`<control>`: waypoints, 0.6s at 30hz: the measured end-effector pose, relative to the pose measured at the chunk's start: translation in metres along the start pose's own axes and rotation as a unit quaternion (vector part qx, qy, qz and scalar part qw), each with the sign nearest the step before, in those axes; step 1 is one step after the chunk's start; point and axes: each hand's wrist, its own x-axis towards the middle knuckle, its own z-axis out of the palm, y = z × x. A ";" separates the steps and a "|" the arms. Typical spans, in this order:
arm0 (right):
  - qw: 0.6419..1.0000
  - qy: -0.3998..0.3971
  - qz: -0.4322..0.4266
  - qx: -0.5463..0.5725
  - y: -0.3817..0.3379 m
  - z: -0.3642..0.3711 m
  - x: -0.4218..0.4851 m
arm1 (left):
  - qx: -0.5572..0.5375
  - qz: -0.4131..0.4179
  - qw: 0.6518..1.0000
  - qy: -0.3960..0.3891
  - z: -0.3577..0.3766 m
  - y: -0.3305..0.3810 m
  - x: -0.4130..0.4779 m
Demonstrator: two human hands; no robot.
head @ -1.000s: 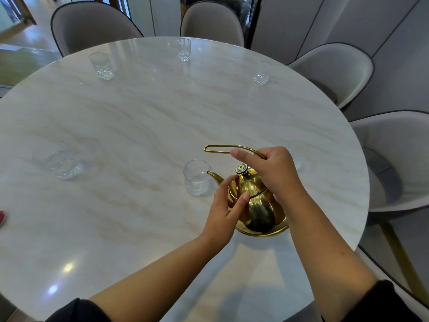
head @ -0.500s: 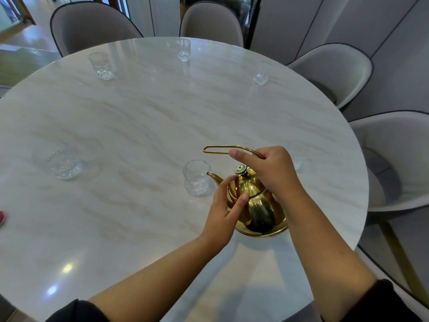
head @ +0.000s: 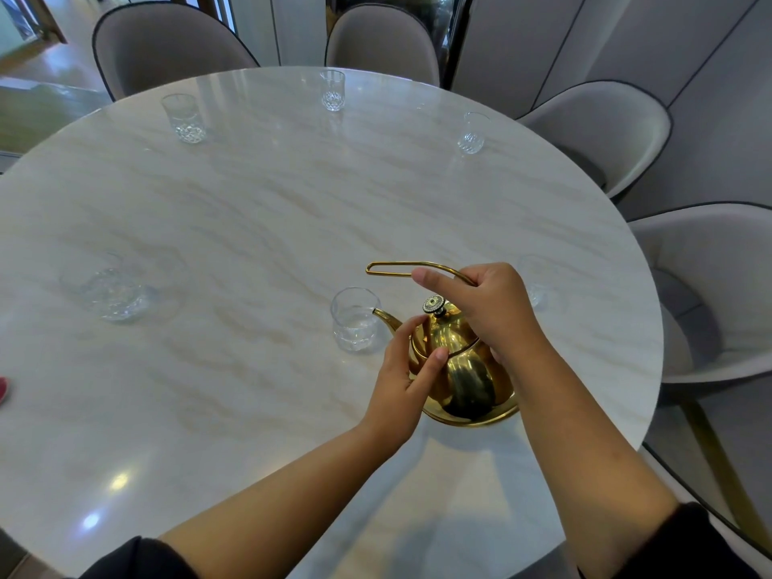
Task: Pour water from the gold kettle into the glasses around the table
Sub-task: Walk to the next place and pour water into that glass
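1. R hand (head: 497, 311): fingers curl round the wire handle (head: 397, 267) of the gold kettle (head: 463, 369) & grip it. One digit lies straight along the wire, pointing left.
2. L hand (head: 407, 374): fingers nearly straight, not wrapped round anything. Thumb tip & fingertips rest on the kettle's upper part, by the lid edge.
3. Lid knob (head: 434, 305) shows btwn the two hands.
4. Kettle is at the near-right part of the table (head: 250, 202); base looks to sit on the top. Spout (head: 384, 317) points left, tip just beside the rim of the near glass (head: 355, 323); can't tell if they touch.
5. Near glass: upright, looks to hold some water.
6. Hidden glass (head: 532, 282) sits just behind the R hand, only partly seen.
7. Left glass (head: 110, 292): well apart from the kettle, blurred, contents unclear.
8. Along the far edge, all upright: far-left glass (head: 184, 117), far-middle glass (head: 333, 89), far-right glass (head: 472, 132).
9. Table: round, pale marble top w/ tan veins.
10. Padded chairs around the far & right sides: one far left (head: 167, 48), one far middle (head: 382, 43), two on the right (head: 601, 131) (head: 718, 294).
11. Dark sleeves (head: 138, 557) at the bottom of view. Small red thing (head: 3, 388) at the left edge, cut off.
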 end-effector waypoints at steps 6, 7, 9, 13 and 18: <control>1.000 0.003 0.006 0.006 0.003 0.000 0.001 | -0.002 0.003 1.000 0.001 0.000 0.000 0.000; 1.000 0.004 0.005 0.008 0.003 0.000 0.000 | 0.000 0.004 1.000 0.000 -0.001 0.000 0.000; 1.000 0.003 0.002 0.010 0.004 -0.001 -0.001 | 0.008 0.003 1.000 0.000 -0.001 0.001 -0.002; 1.000 0.003 -0.001 0.019 0.007 -0.001 -0.003 | 0.017 0.004 1.000 0.000 -0.002 0.002 -0.003; 0.998 0.011 0.013 0.057 0.012 -0.003 -0.006 | 0.034 0.014 0.999 0.001 -0.003 0.000 -0.003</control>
